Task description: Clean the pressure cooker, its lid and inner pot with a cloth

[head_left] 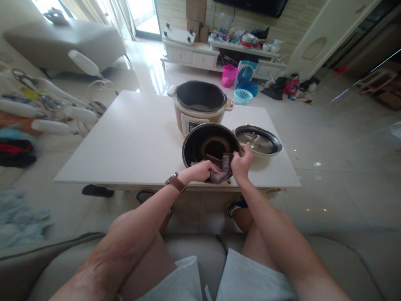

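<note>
Facing cooker [179,119] at upper centre, lid [263,144] right of centre; clamping left fingers [213,167] on cloth [221,175], right fingers [247,149] on pot [189,144].

A round, deep pot [209,144] with a dark inside, a brownish ring around its darker bottom and a thin pale rim is held tilted at the near edge of the table [134,138], its mouth turned toward the viewer. A mottled grey-brown cloth [223,170], bunched and folded, is pressed against the pot's near inner wall.
</note>
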Demonstrator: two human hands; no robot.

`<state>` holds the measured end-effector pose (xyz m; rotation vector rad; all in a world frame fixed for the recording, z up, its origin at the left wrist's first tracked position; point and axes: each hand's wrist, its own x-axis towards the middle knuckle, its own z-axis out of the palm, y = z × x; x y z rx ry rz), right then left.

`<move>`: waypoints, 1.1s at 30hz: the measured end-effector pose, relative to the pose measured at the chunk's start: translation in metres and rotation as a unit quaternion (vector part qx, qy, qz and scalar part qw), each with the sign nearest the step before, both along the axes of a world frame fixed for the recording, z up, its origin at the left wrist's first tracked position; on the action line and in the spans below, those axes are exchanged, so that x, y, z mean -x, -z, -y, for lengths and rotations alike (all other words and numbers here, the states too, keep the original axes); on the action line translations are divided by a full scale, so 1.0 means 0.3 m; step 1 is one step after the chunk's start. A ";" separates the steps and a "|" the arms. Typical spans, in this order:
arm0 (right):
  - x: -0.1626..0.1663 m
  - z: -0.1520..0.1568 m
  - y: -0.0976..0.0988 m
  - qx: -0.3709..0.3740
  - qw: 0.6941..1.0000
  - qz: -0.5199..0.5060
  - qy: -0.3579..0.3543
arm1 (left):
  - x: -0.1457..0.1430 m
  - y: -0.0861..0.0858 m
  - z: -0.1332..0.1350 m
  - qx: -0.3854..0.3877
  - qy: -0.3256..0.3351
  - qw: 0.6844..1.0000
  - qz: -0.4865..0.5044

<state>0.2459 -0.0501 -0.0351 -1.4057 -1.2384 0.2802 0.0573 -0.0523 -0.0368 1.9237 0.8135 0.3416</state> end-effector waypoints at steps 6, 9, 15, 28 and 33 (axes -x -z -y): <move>-0.071 -0.040 -0.031 0.071 0.996 0.014 -0.044 | 0.016 -0.023 0.034 -0.093 -0.017 0.956 -0.277; -0.090 -0.056 -0.043 0.084 0.986 0.014 -0.142 | 0.003 -0.018 0.044 -0.112 -0.027 0.949 -0.295; -0.080 -0.046 -0.036 0.119 0.980 -0.025 -0.160 | 0.005 -0.011 0.030 -0.099 -0.040 0.952 -0.287; 0.020 0.012 -0.005 0.097 0.985 -0.043 -0.136 | -0.148 0.018 0.054 0.089 -0.270 0.946 0.156; 0.007 0.002 0.022 0.110 0.987 -0.061 -0.097 | -0.080 -0.003 0.059 0.017 -0.099 0.995 0.006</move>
